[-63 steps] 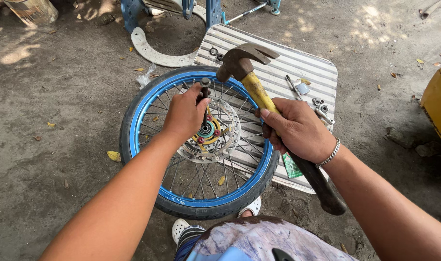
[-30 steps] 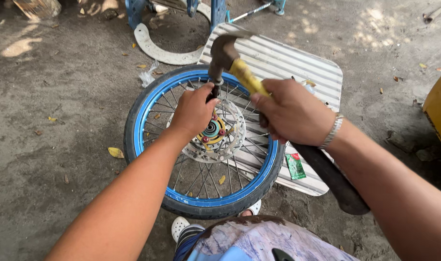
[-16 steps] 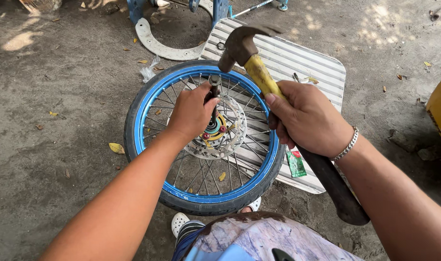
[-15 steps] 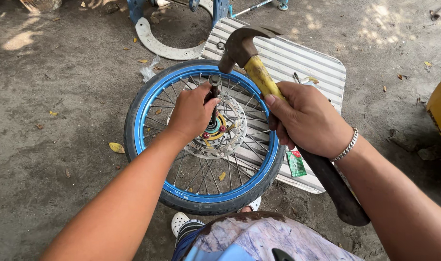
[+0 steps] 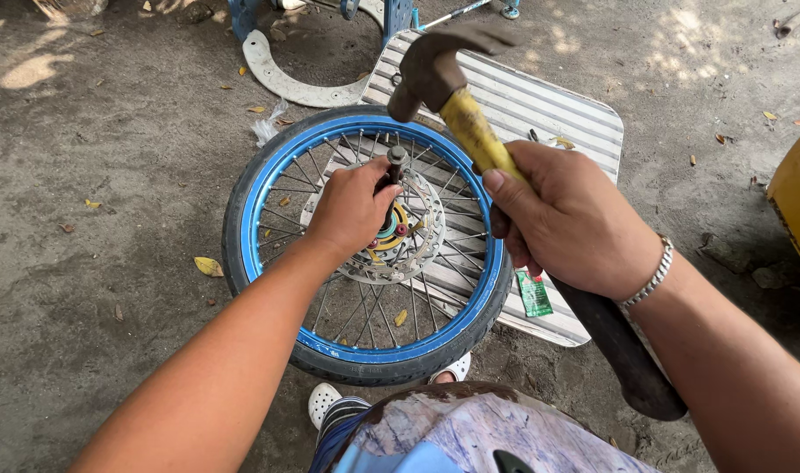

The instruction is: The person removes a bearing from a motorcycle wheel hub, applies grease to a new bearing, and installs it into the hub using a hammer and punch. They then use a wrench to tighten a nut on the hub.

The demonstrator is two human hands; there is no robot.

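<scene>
A spoked wheel (image 5: 365, 350) with a blue rim and black tyre is lying flat on bare dirt, partly over a ribbed grey metal panel (image 5: 540, 105). At the hub a silver brake disc (image 5: 422, 236) is being shown, with a dark metal rod (image 5: 396, 166) standing upright out of the centre.

The left hand (image 5: 352, 206) is being rested on the hub area, fingers curled closed around the lower part of the rod, thumb side toward the disc. The rod's top end is being left exposed above the fist.

The right hand (image 5: 571, 219) is being wrapped fully closed around a claw hammer (image 5: 470, 131), gripped on its yellow shaft; the black grip end is sticking out below the wrist. The rusty hammer head is being held raised, above and just to the right of the rod's top, not touching it. A silver bracelet (image 5: 650, 276) is being worn on the right wrist.

A small green packet (image 5: 533, 293) is lying on the panel beside the tyre. A white curved plate (image 5: 286, 79) is lying on the dirt beyond the wheel. A white shoe (image 5: 323, 401) is being seen near the tyre's near edge.
</scene>
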